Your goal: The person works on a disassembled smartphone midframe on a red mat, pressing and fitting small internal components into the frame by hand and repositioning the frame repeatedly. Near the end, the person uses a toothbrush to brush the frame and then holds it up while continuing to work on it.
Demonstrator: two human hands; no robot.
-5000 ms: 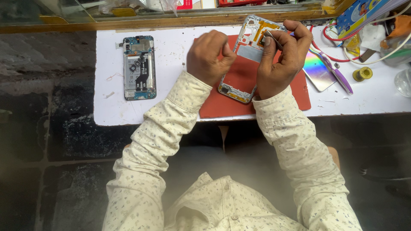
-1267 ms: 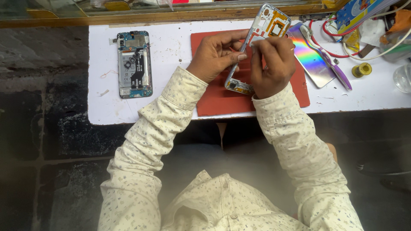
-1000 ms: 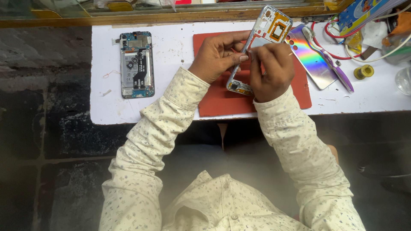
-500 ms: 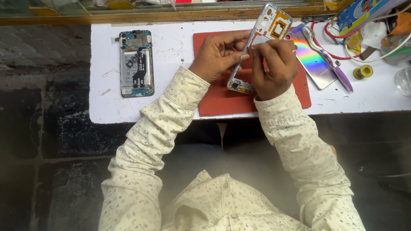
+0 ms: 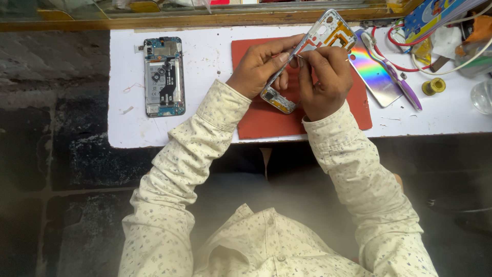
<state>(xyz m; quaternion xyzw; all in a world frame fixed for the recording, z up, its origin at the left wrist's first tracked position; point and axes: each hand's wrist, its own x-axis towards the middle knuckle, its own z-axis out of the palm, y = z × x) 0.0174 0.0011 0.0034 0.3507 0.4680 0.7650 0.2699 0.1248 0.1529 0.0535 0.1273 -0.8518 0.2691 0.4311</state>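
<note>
Silver phone frame (image 5: 322, 37) pinched between left hand (image 5: 259, 66) and right hand (image 5: 328, 79) fingers.

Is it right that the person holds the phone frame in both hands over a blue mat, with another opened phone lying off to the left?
Not quite. The mat is red, not blue, as the head view shows. Both the left hand and right hand hold the phone frame over it, and the opened phone lies to the left.

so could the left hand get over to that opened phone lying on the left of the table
Probably yes: the opened phone lies flat with bare white table between, but the left hand now grips the phone frame.
</note>
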